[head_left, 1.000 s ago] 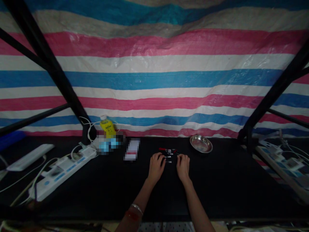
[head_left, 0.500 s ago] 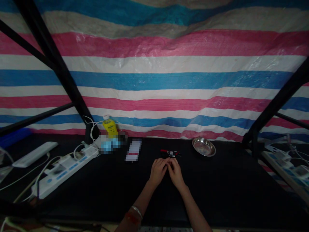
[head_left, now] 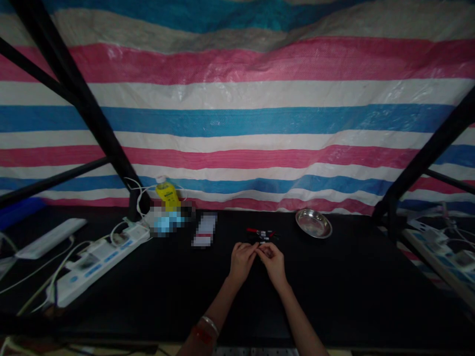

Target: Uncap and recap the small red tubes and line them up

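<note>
My left hand (head_left: 242, 262) and my right hand (head_left: 273, 264) meet at the fingertips, low over the black table (head_left: 166, 291). Both have curled, pinching fingers; whatever is between them is too small to make out. Just beyond the fingertips lies a small group of thin red and black pieces with whitish labels (head_left: 262, 233), partly covered by my hands. A shallow round metal dish (head_left: 313, 223) stands farther back on the right. To the left of my hands lies a blurred phone-like slab with a pale screen (head_left: 205, 230).
At the left are a white power strip (head_left: 100, 264) with plugs and cables, a long white box-like bar (head_left: 54, 238) and a yellow bottle (head_left: 168, 194). Black frame posts (head_left: 89, 113) rise at both sides. A striped plastic sheet (head_left: 237, 118) hangs behind the table.
My right hand has turned slightly and its fingers have shifted, with thumb and forefinger now pinched beside the left fingertips. My left hand has barely moved. The view has shifted slightly.
</note>
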Action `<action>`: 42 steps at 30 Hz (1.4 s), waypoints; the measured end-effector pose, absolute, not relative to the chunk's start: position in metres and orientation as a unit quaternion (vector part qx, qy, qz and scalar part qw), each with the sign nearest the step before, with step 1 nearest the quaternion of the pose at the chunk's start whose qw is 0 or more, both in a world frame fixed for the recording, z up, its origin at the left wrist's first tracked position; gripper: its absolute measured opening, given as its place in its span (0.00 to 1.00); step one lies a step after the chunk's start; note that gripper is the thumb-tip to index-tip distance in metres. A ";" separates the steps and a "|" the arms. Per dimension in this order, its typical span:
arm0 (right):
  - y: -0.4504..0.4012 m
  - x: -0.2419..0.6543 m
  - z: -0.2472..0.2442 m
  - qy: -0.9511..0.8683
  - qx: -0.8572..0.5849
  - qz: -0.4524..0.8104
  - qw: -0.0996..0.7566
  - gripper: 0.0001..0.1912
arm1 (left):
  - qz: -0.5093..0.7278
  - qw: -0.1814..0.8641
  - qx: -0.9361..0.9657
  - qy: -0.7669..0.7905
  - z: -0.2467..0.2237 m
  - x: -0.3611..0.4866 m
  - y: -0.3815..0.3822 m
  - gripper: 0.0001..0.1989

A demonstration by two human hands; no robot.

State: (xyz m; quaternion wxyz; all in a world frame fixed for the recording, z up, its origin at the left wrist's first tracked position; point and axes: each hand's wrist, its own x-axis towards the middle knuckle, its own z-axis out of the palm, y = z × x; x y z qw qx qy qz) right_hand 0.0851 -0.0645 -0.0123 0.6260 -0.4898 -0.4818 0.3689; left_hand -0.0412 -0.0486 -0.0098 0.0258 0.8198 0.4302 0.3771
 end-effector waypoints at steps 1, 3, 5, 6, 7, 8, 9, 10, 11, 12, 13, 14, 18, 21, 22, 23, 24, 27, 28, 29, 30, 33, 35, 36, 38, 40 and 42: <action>-0.064 0.085 -0.011 -0.471 -0.486 0.384 0.628 0.11 | 0.378 0.028 0.818 0.433 -0.009 -0.041 -0.049 0.14; -0.064 0.087 -0.008 -0.459 -0.475 0.404 0.632 0.11 | 0.377 0.033 0.815 0.439 -0.008 -0.041 -0.049 0.13; -0.063 0.091 -0.004 -0.444 -0.469 0.416 0.640 0.12 | 0.376 0.036 0.814 0.441 -0.006 -0.039 -0.050 0.13; -0.063 0.092 -0.002 -0.431 -0.470 0.420 0.646 0.12 | 0.376 0.036 0.814 0.442 -0.005 -0.039 -0.050 0.13; -0.062 0.094 -0.001 -0.415 -0.472 0.424 0.652 0.13 | 0.376 0.035 0.813 0.444 -0.003 -0.038 -0.051 0.13; -0.062 0.096 0.000 -0.397 -0.475 0.426 0.660 0.14 | 0.376 0.034 0.811 0.447 -0.002 -0.037 -0.051 0.12; -0.061 0.098 0.000 -0.380 -0.477 0.427 0.668 0.15 | 0.376 0.033 0.808 0.453 -0.001 -0.037 -0.052 0.12; -0.061 0.099 0.000 -0.364 -0.477 0.426 0.677 0.15 | 0.376 0.033 0.805 0.459 0.000 -0.036 -0.052 0.12; -0.061 0.100 0.000 -0.353 -0.476 0.424 0.684 0.16 | 0.374 0.034 0.802 0.465 0.001 -0.036 -0.052 0.12; -0.061 0.100 0.000 -0.350 -0.476 0.422 0.688 0.16 | 0.372 0.034 0.801 0.469 0.001 -0.036 -0.052 0.12; -0.061 0.101 0.000 -0.351 -0.477 0.418 0.689 0.16 | 0.368 0.036 0.801 0.471 0.002 -0.035 -0.053 0.12; -0.062 0.100 0.000 -0.355 -0.478 0.413 0.689 0.17 | 0.364 0.036 0.803 0.470 0.003 -0.035 -0.053 0.12; -0.064 0.096 0.001 -0.367 -0.480 0.398 0.690 0.18 | 0.350 0.035 0.816 0.459 0.004 -0.035 -0.054 0.11; -0.065 0.093 0.002 -0.374 -0.482 0.394 0.688 0.18 | 0.346 0.031 0.822 0.451 0.004 -0.035 -0.054 0.11; -0.065 0.092 0.001 -0.378 -0.482 0.393 0.685 0.17 | 0.346 0.029 0.823 0.449 0.003 -0.035 -0.053 0.11; -0.065 0.092 0.001 -0.383 -0.481 0.393 0.683 0.17 | 0.346 0.028 0.824 0.448 0.002 -0.035 -0.053 0.11; -0.065 0.092 0.000 -0.387 -0.480 0.393 0.682 0.17 | 0.346 0.028 0.824 0.448 0.002 -0.036 -0.053 0.11; -0.065 0.091 -0.002 -0.385 -0.478 0.389 0.687 0.16 | 0.345 0.031 0.825 0.447 0.000 -0.036 -0.052 0.11; -0.065 0.091 -0.002 -0.383 -0.480 0.386 0.689 0.16 | 0.343 0.033 0.826 0.446 0.000 -0.036 -0.052 0.11; -0.065 0.091 -0.003 -0.381 -0.483 0.380 0.691 0.16 | 0.340 0.034 0.828 0.446 0.000 -0.036 -0.052 0.11; -0.065 0.090 -0.004 -0.380 -0.487 0.373 0.692 0.17 | 0.336 0.035 0.829 0.445 0.000 -0.036 -0.052 0.11; -0.067 0.086 -0.006 -0.393 -0.500 0.349 0.688 0.17 | 0.324 0.036 0.836 0.441 0.001 -0.036 -0.053 0.10; -0.068 0.084 -0.008 -0.417 -0.506 0.335 0.676 0.15 | 0.318 0.038 0.842 0.433 0.002 -0.035 -0.053 0.10; -0.068 0.083 -0.009 -0.430 -0.508 0.330 0.670 0.15 | 0.318 0.040 0.843 0.431 0.002 -0.035 -0.053 0.09; -0.069 0.082 -0.011 -0.453 -0.508 0.323 0.657 0.14 | 0.324 0.041 0.839 0.436 0.002 -0.036 -0.053 0.10; -0.070 0.081 -0.011 -0.475 -0.506 0.309 0.650 0.14 | 0.337 0.038 0.829 0.445 0.000 -0.037 -0.052 0.11; -0.071 0.081 -0.011 -0.501 -0.502 0.293 0.640 0.16 | 0.350 0.034 0.822 0.448 -0.002 -0.038 -0.051 0.12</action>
